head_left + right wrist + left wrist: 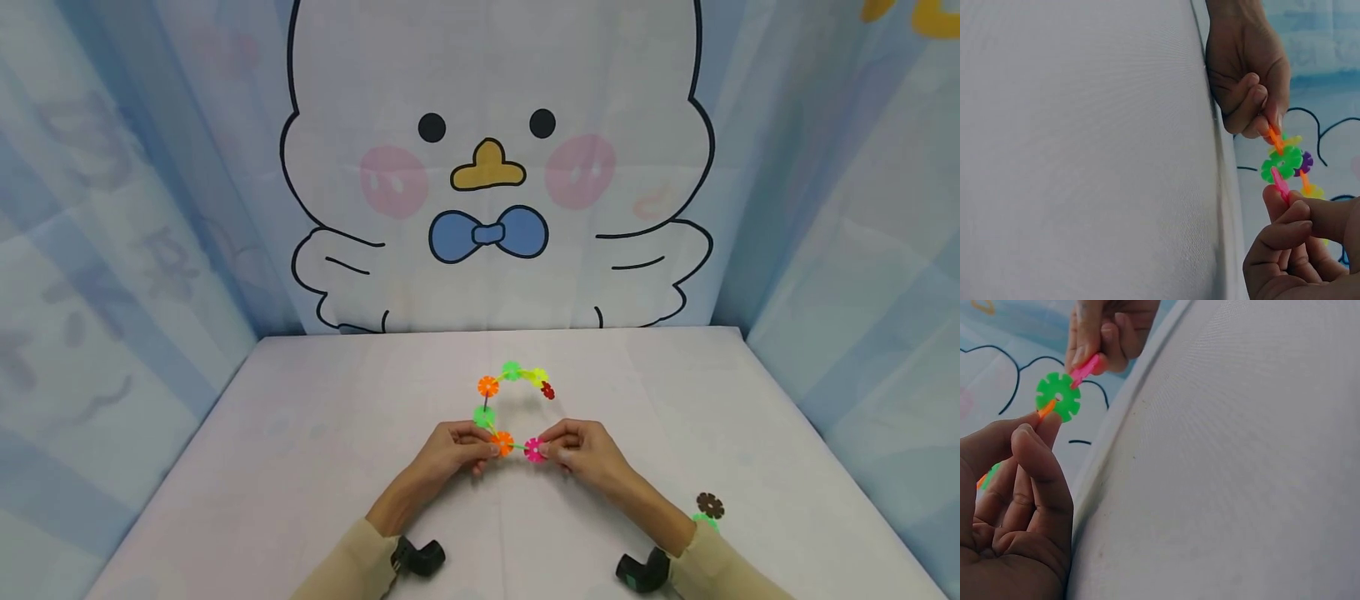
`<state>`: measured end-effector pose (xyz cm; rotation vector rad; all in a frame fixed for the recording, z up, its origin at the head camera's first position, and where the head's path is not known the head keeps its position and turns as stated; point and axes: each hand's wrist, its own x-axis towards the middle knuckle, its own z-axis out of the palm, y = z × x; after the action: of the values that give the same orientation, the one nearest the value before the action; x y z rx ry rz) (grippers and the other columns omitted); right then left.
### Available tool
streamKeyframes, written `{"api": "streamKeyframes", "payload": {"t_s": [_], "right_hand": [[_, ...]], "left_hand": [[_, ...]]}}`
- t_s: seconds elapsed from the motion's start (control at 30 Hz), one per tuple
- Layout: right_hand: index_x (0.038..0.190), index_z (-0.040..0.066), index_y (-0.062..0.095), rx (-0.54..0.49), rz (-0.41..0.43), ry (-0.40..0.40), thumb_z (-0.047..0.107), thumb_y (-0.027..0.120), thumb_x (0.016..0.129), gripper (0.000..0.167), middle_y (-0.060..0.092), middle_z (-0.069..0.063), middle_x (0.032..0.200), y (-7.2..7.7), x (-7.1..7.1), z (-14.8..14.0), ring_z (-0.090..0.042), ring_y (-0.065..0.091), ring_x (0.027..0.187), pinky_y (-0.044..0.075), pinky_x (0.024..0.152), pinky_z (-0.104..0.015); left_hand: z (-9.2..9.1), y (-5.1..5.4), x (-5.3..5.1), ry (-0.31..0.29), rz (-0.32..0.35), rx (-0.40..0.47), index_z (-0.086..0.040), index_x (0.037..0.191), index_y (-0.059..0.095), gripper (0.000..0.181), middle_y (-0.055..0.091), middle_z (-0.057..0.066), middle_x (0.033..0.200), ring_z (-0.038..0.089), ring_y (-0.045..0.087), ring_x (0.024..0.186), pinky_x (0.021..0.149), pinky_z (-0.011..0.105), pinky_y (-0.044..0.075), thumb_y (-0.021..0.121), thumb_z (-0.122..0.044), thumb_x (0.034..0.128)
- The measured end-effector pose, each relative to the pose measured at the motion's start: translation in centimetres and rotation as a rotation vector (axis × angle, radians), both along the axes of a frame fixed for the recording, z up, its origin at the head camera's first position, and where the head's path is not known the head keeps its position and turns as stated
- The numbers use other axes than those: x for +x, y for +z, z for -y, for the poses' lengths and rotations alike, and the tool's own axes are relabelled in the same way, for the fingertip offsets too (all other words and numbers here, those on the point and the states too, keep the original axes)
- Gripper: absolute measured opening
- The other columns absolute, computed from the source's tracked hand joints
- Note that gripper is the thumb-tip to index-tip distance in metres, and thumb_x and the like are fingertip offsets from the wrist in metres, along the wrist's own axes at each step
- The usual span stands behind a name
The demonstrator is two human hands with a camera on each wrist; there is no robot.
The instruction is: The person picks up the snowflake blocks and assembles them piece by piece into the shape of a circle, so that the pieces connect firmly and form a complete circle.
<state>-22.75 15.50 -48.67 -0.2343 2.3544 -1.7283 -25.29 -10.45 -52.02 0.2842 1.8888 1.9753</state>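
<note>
A curved chain of flower-shaped, notched plastic discs stands over the middle of the table. My left hand (452,450) pinches an orange disc (503,444) at its near end between thumb and fingertips. With thumb and fingertips, my right hand (588,452) grips a pink disc (533,450). Between those two sits a green disc (1059,384), nearly edge-on in the head view; both the orange and pink discs meet its rim. The chain curves away through another green disc (483,417), an orange disc (487,386) and a yellow disc (539,377) to a dark red disc (548,391).
On the white table (337,400), a brown disc (710,505) and a partly hidden green disc (706,522) lie beside the right forearm. Black wrist devices (426,558) sit at both sleeves. A printed cloth backdrop (487,292) rises behind the table, with curtains at both sides.
</note>
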Motion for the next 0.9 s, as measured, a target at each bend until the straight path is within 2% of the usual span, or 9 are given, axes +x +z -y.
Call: {"api": "streamKeyframes", "payload": {"t_s": [0.1, 0.33, 0.57, 0.73, 0.9], "right_hand": [[0.113, -0.009, 0.072, -0.016, 0.008, 0.001, 0.008, 0.075, 0.097, 0.024, 0.076, -0.009, 0.083, 0.0, 0.0, 0.0, -0.012, 0.054, 0.063, 0.047, 0.056, -0.023], [0.11, -0.008, 0.073, 0.0, 0.001, -0.019, 0.008, 0.076, 0.096, 0.021, 0.076, -0.013, 0.085, 0.2, 0.1, 0.4, -0.014, 0.055, 0.064, 0.048, 0.056, -0.023], [0.105, -0.004, 0.074, 0.055, 0.009, -0.1, 0.006, 0.077, 0.094, 0.015, 0.072, -0.01, 0.077, 0.4, 0.3, 0.6, -0.014, 0.053, 0.061, 0.046, 0.054, -0.023], [0.105, -0.003, 0.075, 0.065, 0.011, -0.122, 0.006, 0.076, 0.094, 0.014, 0.075, -0.011, 0.079, 0.5, 0.3, 0.5, -0.014, 0.054, 0.06, 0.047, 0.053, -0.023], [0.107, -0.004, 0.074, 0.057, -0.011, -0.088, 0.008, 0.076, 0.095, 0.017, 0.078, -0.014, 0.083, 0.7, 0.5, 1.0, -0.012, 0.056, 0.061, 0.049, 0.054, -0.023]], "left_hand": [[0.0, 0.1, 0.0, -0.009, 0.008, 0.011, 0.006, 0.104, 0.073, 0.013, 0.076, -0.004, 0.08, 0.008, 0.058, 0.063, 0.061, 0.019, 0.053, 0.076, -0.001, 0.093], [-0.1, 0.2, 0.2, -0.002, 0.014, 0.012, 0.005, 0.102, 0.073, 0.011, 0.076, -0.004, 0.079, 0.008, 0.057, 0.063, 0.06, 0.019, 0.051, 0.075, 0.0, 0.0922], [-0.6, 0.0, 0.2, 0.018, 0.007, -0.012, 0.004, 0.104, 0.07, 0.014, 0.074, -0.003, 0.081, 0.008, 0.061, 0.064, 0.065, 0.02, 0.055, 0.076, -0.004, 0.0944], [-0.7, 0.1, 0.2, -0.019, 0.011, 0.003, 0.003, 0.109, 0.07, 0.018, 0.075, -0.001, 0.085, 0.008, 0.065, 0.069, 0.07, 0.023, 0.06, 0.074, -0.009, 0.0977], [-0.8, 0.4, 0.4, -0.058, 0.027, -0.02, 0.003, 0.112, 0.074, 0.024, 0.082, 0.002, 0.091, 0.008, 0.068, 0.07, 0.072, 0.023, 0.061, 0.077, -0.015, 0.0968]]}}
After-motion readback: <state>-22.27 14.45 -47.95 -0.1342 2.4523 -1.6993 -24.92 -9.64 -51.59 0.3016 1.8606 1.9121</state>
